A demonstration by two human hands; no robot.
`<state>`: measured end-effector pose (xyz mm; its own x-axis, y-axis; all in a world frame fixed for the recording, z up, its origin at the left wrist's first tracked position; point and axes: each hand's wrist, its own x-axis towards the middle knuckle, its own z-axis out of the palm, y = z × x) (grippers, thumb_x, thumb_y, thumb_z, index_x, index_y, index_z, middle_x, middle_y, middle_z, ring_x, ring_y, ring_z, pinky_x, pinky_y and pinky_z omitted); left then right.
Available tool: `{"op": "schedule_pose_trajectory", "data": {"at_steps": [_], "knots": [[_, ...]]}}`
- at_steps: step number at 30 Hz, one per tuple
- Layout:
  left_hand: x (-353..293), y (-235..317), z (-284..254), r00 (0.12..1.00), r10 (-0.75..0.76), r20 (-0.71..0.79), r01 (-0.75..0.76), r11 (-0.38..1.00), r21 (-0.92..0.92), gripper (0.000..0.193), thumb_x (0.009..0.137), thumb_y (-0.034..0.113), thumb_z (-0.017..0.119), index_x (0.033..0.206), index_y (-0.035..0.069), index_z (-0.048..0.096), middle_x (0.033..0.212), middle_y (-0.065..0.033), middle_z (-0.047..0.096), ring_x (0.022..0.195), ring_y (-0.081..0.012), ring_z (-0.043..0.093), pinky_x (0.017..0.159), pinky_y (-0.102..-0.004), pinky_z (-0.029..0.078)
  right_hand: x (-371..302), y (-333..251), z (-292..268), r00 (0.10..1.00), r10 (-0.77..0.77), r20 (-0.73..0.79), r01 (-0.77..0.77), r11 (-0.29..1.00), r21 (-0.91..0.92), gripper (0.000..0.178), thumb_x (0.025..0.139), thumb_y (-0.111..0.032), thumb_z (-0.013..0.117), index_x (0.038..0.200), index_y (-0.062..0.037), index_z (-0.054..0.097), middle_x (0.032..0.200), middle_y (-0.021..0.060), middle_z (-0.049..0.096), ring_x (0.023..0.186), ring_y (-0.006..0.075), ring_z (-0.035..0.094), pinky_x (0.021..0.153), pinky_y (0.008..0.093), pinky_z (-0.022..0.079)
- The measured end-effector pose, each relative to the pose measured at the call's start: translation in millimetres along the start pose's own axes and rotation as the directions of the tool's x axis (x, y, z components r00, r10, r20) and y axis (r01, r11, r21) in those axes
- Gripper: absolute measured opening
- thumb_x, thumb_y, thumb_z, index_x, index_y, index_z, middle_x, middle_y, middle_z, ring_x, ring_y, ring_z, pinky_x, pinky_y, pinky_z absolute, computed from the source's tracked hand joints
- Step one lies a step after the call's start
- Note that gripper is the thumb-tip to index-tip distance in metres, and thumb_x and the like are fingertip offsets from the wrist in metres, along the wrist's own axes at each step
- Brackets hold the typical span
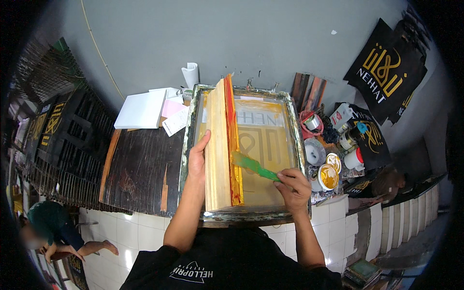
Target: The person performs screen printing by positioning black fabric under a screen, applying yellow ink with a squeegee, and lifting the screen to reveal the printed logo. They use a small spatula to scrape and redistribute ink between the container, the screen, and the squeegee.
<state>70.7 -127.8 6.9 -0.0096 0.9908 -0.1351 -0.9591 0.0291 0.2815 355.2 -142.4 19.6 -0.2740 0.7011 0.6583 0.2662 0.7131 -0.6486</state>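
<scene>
My left hand [198,157] grips a long wooden squeegee [217,159] by its handle, tilted up over a screen-printing frame [187,159]. Golden-yellow ink coats the squeegee's red blade [234,159] on its right side. Between the thumb and fingers of my right hand [294,190] is a green plastic spatula [263,171]. Its ink-smeared end touches the blade edge near the middle. Under both tools lies the frame's mesh [270,193], stained yellow and bearing a lettered design. The squeegee hides the mesh's left part.
Ink tubs [328,177], a white bowl [315,152] and bottles [341,115] crowd the right side. White paper [140,108] lies on the dark wooden table [140,169] at left. Printed black cloths [382,67] hang at right. Another person [53,224] crouches at lower left beside a rack [63,159].
</scene>
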Motion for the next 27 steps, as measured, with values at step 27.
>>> {"op": "schedule_pose_trajectory", "data": {"at_steps": [27], "knots": [[7.5, 15.3, 46.7, 0.738, 0.661, 0.137, -0.635, 0.612, 0.472, 0.055, 0.102, 0.01, 0.057, 0.152, 0.001, 0.034, 0.139, -0.0174, 0.055, 0.126, -0.026, 0.057, 0.107, -0.0404, 0.049, -43.1, 10.2, -75.7, 0.558, 0.808, 0.187, -0.823, 0.568, -0.001, 0.02, 0.096, -0.017, 0.069, 0.1, 0.0015, 0.074, 0.072, 0.0037, 0.07, 0.063, 0.0067, 0.058, 0.059, 0.0261, 0.045]]}}
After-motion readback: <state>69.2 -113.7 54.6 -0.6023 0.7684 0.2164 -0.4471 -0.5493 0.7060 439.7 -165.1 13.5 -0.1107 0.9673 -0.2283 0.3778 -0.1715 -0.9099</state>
